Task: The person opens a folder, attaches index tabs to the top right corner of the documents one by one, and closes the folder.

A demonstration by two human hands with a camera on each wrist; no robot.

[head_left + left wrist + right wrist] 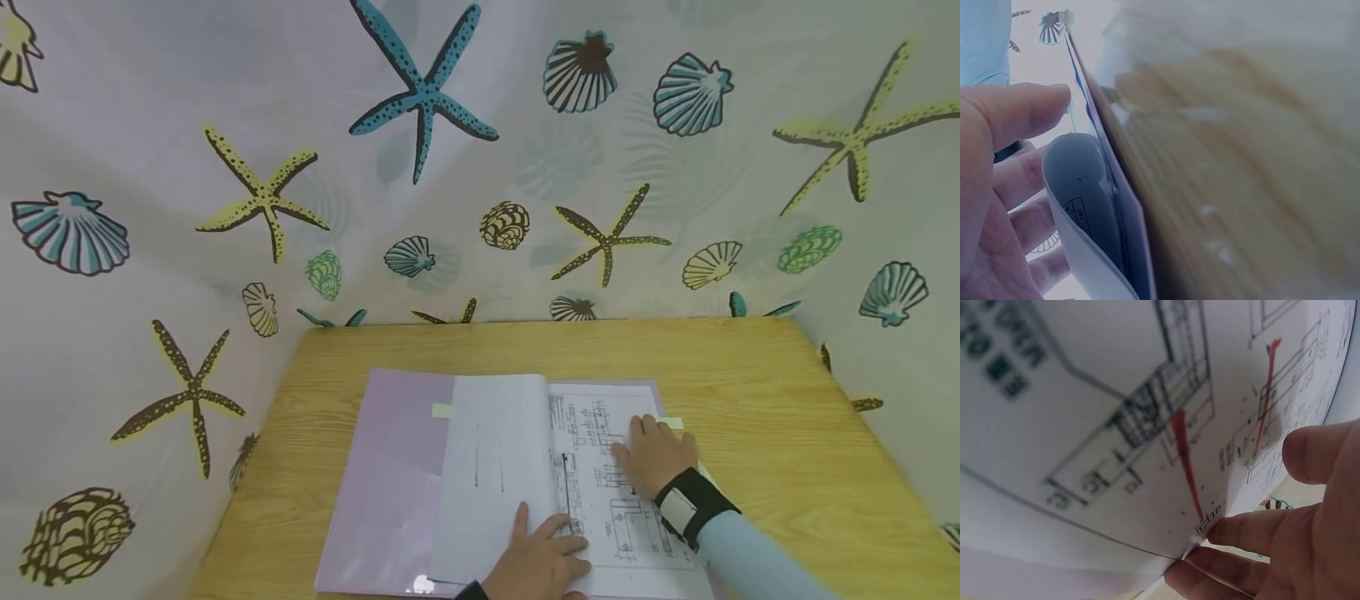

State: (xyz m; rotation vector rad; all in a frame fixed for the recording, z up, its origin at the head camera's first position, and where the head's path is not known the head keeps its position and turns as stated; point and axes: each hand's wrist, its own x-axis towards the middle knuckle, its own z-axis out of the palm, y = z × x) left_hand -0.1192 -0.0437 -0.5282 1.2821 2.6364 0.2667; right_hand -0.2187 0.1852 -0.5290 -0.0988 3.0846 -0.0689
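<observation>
A pale purple folder [397, 450] lies open on the table. A mostly blank white page [495, 450] is turned to the left of its spine. On the right lies a page of line drawings [592, 533]. My left hand [536, 558] rests with spread fingers across the inner edges of both pages. My right hand [660, 457] touches the drawing page near its right edge. In the right wrist view, the right fingers [1241, 531] meet the page edge, the thumb stands apart, and red marks cross the drawings. The left wrist view shows a curled sheet [1079, 219] beside the left fingers.
The wooden table [787, 467] extends around the folder. Behind and at the sides hangs a white cloth [465, 192] printed with starfish and shells. Pale tabs [442, 411] stick out from the page edges.
</observation>
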